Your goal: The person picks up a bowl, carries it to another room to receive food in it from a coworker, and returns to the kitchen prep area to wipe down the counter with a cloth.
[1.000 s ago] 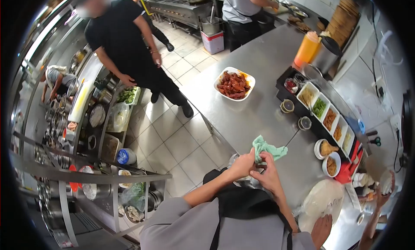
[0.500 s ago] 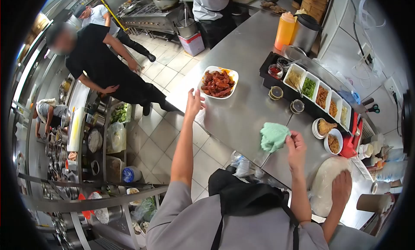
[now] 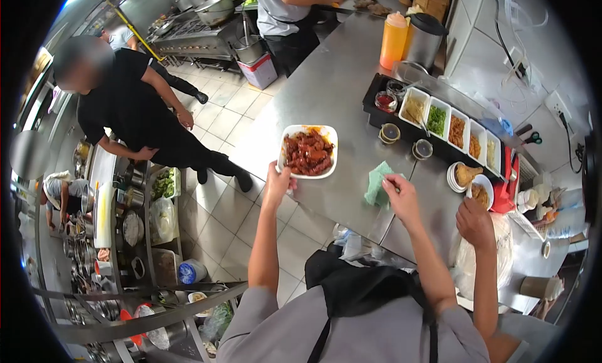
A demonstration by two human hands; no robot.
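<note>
A white square bowl of glossy red-brown chicken feet is at the table's left edge. My left hand is closed on its near left corner, with the thumb and fingers at the rim. A pale green cloth is pinched in my right hand, touching the steel tabletop. Two small sauce jars, one jar and another jar, stand beyond the cloth. A co-worker's hand is at a small white bowl on the right.
White topping tubs in a black holder line the wall side. An orange squeeze bottle and a steel canister stand behind. A plastic-covered bundle lies at the right. Someone in black stands across the aisle.
My left hand has closed on the bowl's corner, where it was apart before. My right hand has bunched the cloth smaller. The co-worker's hand moved from the plastic-covered bundle to the small bowl.
</note>
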